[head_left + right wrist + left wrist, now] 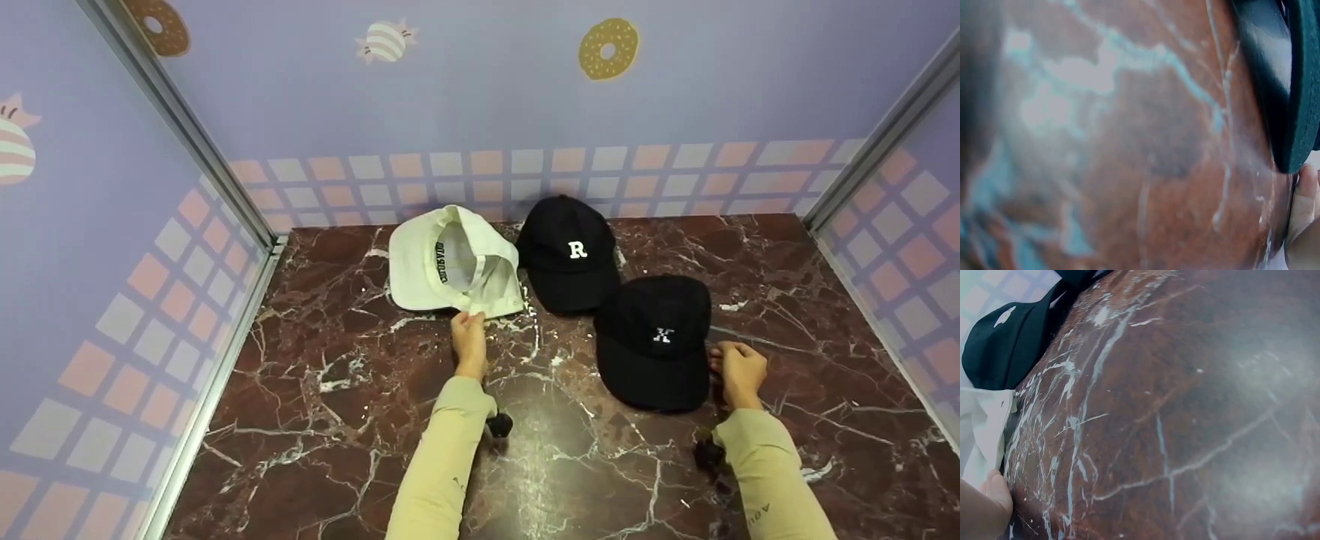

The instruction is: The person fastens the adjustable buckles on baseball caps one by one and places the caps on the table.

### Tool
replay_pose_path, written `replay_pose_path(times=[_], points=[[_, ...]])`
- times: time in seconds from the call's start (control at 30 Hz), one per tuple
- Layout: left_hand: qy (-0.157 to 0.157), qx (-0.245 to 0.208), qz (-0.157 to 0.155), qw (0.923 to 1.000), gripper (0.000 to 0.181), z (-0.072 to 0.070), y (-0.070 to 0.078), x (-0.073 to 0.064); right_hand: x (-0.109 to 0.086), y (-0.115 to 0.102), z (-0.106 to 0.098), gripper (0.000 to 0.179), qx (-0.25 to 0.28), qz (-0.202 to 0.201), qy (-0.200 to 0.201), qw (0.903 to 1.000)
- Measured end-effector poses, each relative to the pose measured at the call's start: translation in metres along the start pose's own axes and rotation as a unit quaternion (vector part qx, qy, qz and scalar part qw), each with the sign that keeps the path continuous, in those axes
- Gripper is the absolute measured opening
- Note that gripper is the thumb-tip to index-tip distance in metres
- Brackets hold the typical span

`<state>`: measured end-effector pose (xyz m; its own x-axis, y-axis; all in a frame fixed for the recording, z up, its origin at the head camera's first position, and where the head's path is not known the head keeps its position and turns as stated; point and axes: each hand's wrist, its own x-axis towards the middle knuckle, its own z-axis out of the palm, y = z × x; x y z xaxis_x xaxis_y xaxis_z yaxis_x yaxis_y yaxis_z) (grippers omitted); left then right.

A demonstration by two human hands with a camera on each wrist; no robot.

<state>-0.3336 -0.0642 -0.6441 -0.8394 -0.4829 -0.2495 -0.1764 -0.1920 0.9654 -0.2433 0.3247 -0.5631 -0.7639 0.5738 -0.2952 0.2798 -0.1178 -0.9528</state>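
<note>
A white baseball cap [411, 270] lies tipped with its inside and rear opening facing up, its brim pointing left. My left hand [470, 341] pinches its near edge between thumb and fingers; the left wrist view shows the fingertips at the white fabric [982, 422]. Just right of it sits a black cap [566, 274] with a white R. Nearer to me is a second black cap [651, 375] with a small white letter, brim toward me. Beside its right edge, my right hand [741, 371] has loosely bent fingers; in the right wrist view they are close to the dark brim [1302, 101].
The caps stand on a dark red marble-patterned tabletop [555, 465]. A lilac back wall [480, 97] with pink and white squares rises behind them, and side panels with metal edge strips [210, 420] bound the left and right.
</note>
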Motion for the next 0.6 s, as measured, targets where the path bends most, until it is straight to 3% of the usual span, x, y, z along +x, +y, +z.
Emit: replay_pose_path(times=[0.13,0.17,0.2,0.37,0.43,0.6], points=[[0.016,-0.022,-0.009,0.9996,0.047,-0.003,-0.012,0.013,0.000,0.000,-0.001,0.012,0.012,0.004,-0.005,0.9999],[0.010,-0.031,-0.013,0.9994,0.050,-0.004,-0.016,0.018,0.001,0.001,-0.001,0.011,0.015,0.005,-0.006,0.9998],[0.008,-0.041,-0.021,0.9989,0.054,-0.001,-0.031,0.034,0.001,0.001,-0.001,0.011,0.019,0.004,-0.007,0.9998],[-0.033,-0.097,-0.067,0.9925,0.069,0.000,-0.048,0.052,0.002,0.002,-0.003,0.013,0.042,0.000,-0.012,0.9991],[-0.042,-0.108,-0.080,0.9900,0.062,0.002,-0.053,0.058,0.002,0.003,-0.004,0.014,0.045,-0.002,-0.014,0.9989],[-0.075,-0.129,-0.081,0.9854,0.023,0.003,-0.055,0.060,0.002,0.004,-0.004,0.015,0.046,-0.005,-0.020,0.9987]])
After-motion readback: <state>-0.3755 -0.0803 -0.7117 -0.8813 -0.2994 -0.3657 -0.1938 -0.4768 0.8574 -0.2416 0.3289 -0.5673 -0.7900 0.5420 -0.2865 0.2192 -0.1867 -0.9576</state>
